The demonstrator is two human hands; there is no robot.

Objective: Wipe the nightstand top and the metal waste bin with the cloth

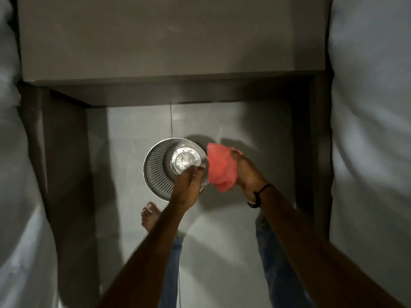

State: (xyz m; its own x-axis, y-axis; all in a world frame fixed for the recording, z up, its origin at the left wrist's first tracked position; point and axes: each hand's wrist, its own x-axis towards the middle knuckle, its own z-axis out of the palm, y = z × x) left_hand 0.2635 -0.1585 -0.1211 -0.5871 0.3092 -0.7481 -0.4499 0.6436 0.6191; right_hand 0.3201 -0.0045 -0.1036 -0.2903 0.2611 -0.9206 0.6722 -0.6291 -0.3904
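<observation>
Our two forearms reach down from the bottom edge of the view toward the floor [222,121], where the metal waste bin [155,172] stands on the pale tile just in front of the nightstand [155,41], near the grout line that runs out from under its front edge. We have our left hand [186,185] closed over the bin's near rim, we judge to keep the light mesh shell from sliding or turning while we rub it. Our right hand [246,172] holds the red cloth [220,167] bunched in a fist, pressed against the bin's right side; motion blur makes it hard to say whether the cloth touches the rim or only the outer wall. We see the nightstand top bare, so the bin seems to be the step in hand. One bare foot [150,217] stands just behind the bin.
</observation>
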